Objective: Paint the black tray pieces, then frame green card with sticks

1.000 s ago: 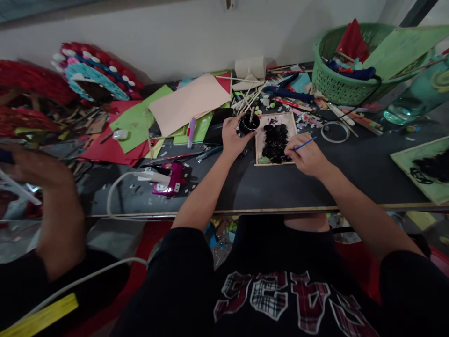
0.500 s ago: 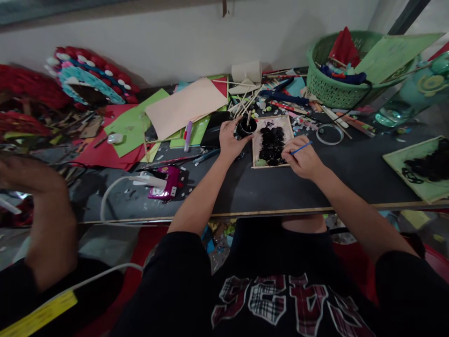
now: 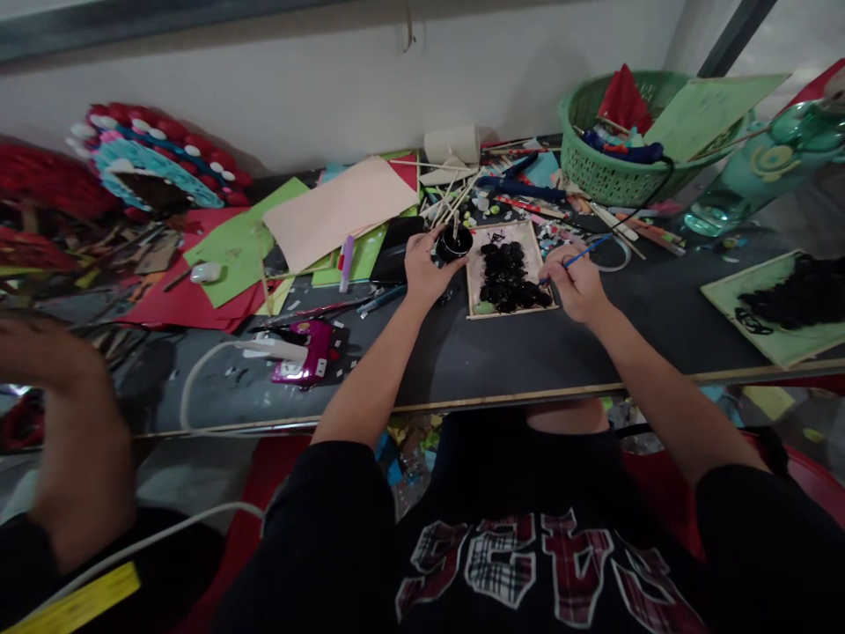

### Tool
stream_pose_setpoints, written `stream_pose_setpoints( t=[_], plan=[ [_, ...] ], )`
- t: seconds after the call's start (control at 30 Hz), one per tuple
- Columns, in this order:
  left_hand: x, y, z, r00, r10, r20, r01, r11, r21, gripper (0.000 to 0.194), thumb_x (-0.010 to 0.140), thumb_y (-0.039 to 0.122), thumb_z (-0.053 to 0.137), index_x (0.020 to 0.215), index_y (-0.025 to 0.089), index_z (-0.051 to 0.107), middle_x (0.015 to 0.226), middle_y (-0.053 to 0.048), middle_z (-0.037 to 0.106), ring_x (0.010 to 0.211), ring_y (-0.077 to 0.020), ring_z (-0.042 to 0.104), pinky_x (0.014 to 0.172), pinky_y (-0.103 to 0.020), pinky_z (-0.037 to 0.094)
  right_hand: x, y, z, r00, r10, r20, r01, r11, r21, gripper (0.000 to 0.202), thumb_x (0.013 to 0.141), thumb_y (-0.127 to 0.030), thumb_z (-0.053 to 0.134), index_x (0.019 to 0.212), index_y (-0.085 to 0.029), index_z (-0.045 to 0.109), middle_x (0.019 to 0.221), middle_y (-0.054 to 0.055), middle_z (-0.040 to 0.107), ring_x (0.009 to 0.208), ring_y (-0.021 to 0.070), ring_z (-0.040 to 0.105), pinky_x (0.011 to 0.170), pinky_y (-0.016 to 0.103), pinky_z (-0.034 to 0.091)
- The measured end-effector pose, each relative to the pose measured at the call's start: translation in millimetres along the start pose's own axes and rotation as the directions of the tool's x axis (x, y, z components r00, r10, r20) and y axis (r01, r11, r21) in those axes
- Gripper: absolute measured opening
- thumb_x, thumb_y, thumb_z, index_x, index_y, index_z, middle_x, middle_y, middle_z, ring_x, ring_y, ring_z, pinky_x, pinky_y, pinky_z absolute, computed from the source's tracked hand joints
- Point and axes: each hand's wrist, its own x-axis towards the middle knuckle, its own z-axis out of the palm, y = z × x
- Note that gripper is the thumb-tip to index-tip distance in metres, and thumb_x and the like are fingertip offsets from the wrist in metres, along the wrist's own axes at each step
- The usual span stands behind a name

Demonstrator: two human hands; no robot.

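Observation:
My left hand (image 3: 428, 267) is closed round a small dark pot (image 3: 455, 245) with a stick standing in it. Just right of it lies a shallow framed board (image 3: 473, 286), light inside, largely covered by glossy black paint (image 3: 507, 275) in lumpy strokes. At the board's right edge, my right hand (image 3: 576, 283) pinches a thin blue paintbrush (image 3: 589, 250), its handle slanting up to the right. The brush tip points down at the lower right of the black area; whether it touches cannot be made out.
A green basket (image 3: 617, 172) and a clear bottle (image 3: 723, 189) stand at the back right. Another black-covered green board (image 3: 753, 299) lies right. Coloured paper (image 3: 340, 211), sticks and a purple gadget (image 3: 304, 354) crowd the left. A co-worker's arm (image 3: 83, 440) shows at far left.
The view has shifted slightly. My right hand has moved a little right relative to the board, and the brush now slants more steeply. My left hand keeps its hold on the pot.

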Motion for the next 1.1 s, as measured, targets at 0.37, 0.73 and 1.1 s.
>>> stream_pose_setpoints(
  t=[0.37, 0.73, 1.1],
  plan=[
    [0.6, 0.9, -0.2, 0.999, -0.02, 0.028, 0.021, 0.999, -0.031, 0.069, 0.068, 0.062, 0.08, 0.123, 0.024, 0.063, 0.116, -0.01, 0.068, 0.114, -0.03, 0.059, 0.105, -0.048, 0.046, 0.7, 2.8, 3.3, 1.0, -0.005, 0.003, 0.005, 1.0, -0.025, 0.05, 0.102, -0.057, 0.027, 0.077, -0.024, 0.055, 0.075, 0.003, 0.063, 0.079, 0.0192, 0.06, 0.09, 0.045, 0.04],
    [1.1, 2.8, -1.3, 0.999, -0.016, 0.035, 0.018, 0.999, -0.049, 0.067, 0.069, 0.059, 0.081, 0.124, 0.024, 0.063, 0.118, -0.01, 0.068, 0.114, -0.0298, 0.059, 0.105, -0.047, 0.045, -1.2, -1.4, 5.2, 1.0, 0.014, -0.012, -0.013, 1.0, 0.027, 0.05, 0.101, -0.057, 0.027, 0.077, -0.024, 0.055, 0.077, 0.004, 0.063, 0.078, 0.0194, 0.059, 0.089, 0.043, 0.043],
    [2.1, 7.8, -4.3, 0.997, -0.052, 0.06, 0.056, 0.996, -0.065, 0.07, 0.068, 0.067, 0.078, 0.121, 0.024, 0.064, 0.118, -0.011, 0.069, 0.115, -0.0309, 0.058, 0.107, -0.05, 0.043, -3.4, -6.7, 4.4, 0.996, 0.068, -0.052, -0.063, 0.994, 0.084, 0.05, 0.101, -0.058, 0.028, 0.076, -0.024, 0.054, 0.074, 0.003, 0.062, 0.072, 0.0181, 0.057, 0.083, 0.042, 0.046]
  ],
)
